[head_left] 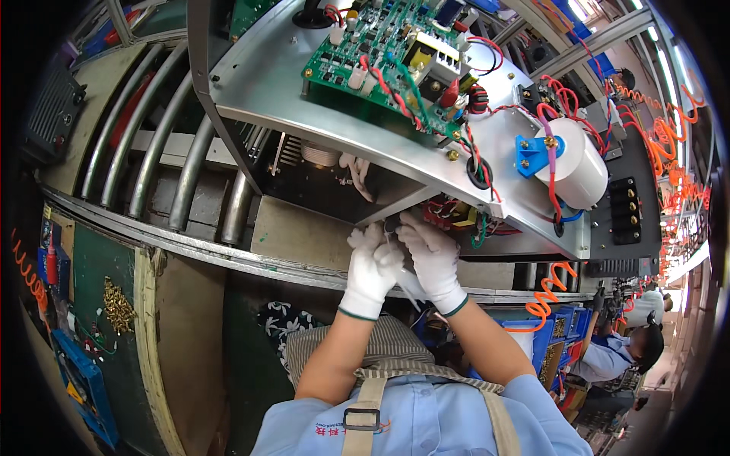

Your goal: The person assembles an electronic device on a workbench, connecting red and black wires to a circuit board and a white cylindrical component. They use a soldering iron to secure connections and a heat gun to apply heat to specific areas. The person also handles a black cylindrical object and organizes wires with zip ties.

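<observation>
Whitish translucent strip (411, 286), between the gloved hands, just on the near side of the chassis (277, 115). Long axis: near to far, slanting; lower end points near and slightly right, upper end lost among the fingers.

Dark piece (391, 226): small, at the fingertips; kind and any join to the strip not discernible.

Left hand (372, 264): white glove, fingers bent and bunched. Right hand (432, 260): white glove, fingers fairly straight, close together, tips toward the dark piece. Whether either pinches it, cannot tell.

Hazards, as judged: loose glove fabric could let the dark piece slip; the strip's free end could snag on the rail (190, 242); a careless reach could tug the wires (480, 234) to the right.

Beyond: circuit board (323, 76), far; white cylinder (576, 166), right; rollers (156, 137), left; brass screws (118, 305), near left.
</observation>
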